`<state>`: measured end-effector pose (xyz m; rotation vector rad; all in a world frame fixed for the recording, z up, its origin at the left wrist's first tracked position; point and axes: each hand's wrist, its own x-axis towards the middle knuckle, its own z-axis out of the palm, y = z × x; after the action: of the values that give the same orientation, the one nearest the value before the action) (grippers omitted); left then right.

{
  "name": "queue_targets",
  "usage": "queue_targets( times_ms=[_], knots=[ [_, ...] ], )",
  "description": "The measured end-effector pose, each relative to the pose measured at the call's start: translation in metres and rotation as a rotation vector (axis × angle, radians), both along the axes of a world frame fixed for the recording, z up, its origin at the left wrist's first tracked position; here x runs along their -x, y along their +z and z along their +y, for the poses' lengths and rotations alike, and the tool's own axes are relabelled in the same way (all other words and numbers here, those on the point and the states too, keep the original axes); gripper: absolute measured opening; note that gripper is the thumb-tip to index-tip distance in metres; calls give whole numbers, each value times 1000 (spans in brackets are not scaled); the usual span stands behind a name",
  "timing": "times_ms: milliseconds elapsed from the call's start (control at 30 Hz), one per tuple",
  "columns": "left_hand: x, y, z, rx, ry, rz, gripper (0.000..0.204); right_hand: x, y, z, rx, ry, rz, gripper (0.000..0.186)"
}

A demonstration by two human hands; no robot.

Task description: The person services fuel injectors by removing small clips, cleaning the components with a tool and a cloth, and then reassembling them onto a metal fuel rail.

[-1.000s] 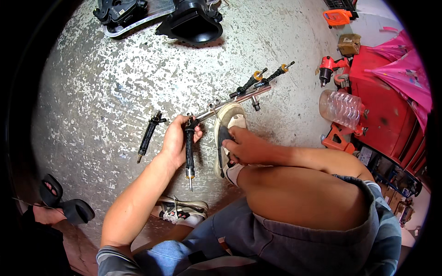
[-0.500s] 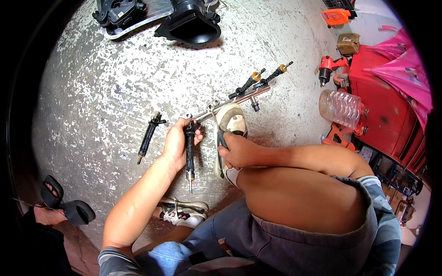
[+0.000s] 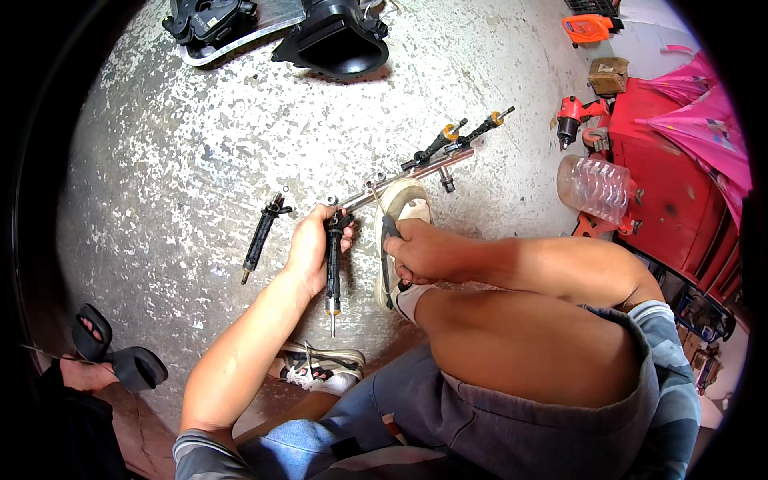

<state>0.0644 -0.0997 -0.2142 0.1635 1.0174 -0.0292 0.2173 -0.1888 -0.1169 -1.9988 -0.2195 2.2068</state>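
A fuel injector (image 3: pixel 333 276) hangs from the left end of the metal fuel rail (image 3: pixel 416 178), its thin tip toward me. My left hand (image 3: pixel 310 248) is closed around the injector's upper end and that end of the rail. My right hand (image 3: pixel 412 248) grips a tool with a dark handle (image 3: pixel 387 260) and a thin metal shaft, which reaches the rail beside my shoe (image 3: pixel 406 200). Exactly what its tip touches is too small to tell. Two injectors with orange ends (image 3: pixel 436 146) (image 3: pixel 482 128) lie at the rail's far right. Another black injector (image 3: pixel 262 238) lies loose on the floor at left.
Black plastic parts (image 3: pixel 332 52) lie at the far side. A red tool chest (image 3: pixel 656 152), a red impact wrench (image 3: pixel 570 120), a clear plastic bottle (image 3: pixel 594 189) and a cardboard box (image 3: pixel 608 75) stand at right. Another person's sandalled foot (image 3: pixel 138 368) is at left.
My right hand has shifted slightly on the tool, its wrist a little lower. The left hand still holds the injector against the rail. The whole view has moved slightly.
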Motion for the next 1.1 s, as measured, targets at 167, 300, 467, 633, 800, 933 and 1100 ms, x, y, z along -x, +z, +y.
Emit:
queue_targets(
  times_ms=[167, 300, 467, 633, 800, 933, 1100],
  knots=[
    [0, 4, 2, -6, -14, 29, 21, 2, -3, 7, 34, -62, 34, 20],
    [-7, 8, -1, -6, -53, -7, 21, -2, 4, 0, 21, -148, -31, 24],
    [-1, 5, -6, -34, -101, -8, 22, -1, 10, 9, 37, -89, -120, 25],
    [1, 6, -5, -50, -145, -15, 25, -3, 7, 10, -31, 99, -195, 26],
    [-8, 15, -2, -127, -96, 41, 25, -6, 12, 12, -21, 106, -185, 27],
    [-15, 6, 10, -343, -161, -23, 25, -10, 13, 12, 70, 37, -96, 21],
    [-21, -15, 34, -418, -78, 14, 29, -3, -10, 4, 35, 20, -87, 19]
  ],
)
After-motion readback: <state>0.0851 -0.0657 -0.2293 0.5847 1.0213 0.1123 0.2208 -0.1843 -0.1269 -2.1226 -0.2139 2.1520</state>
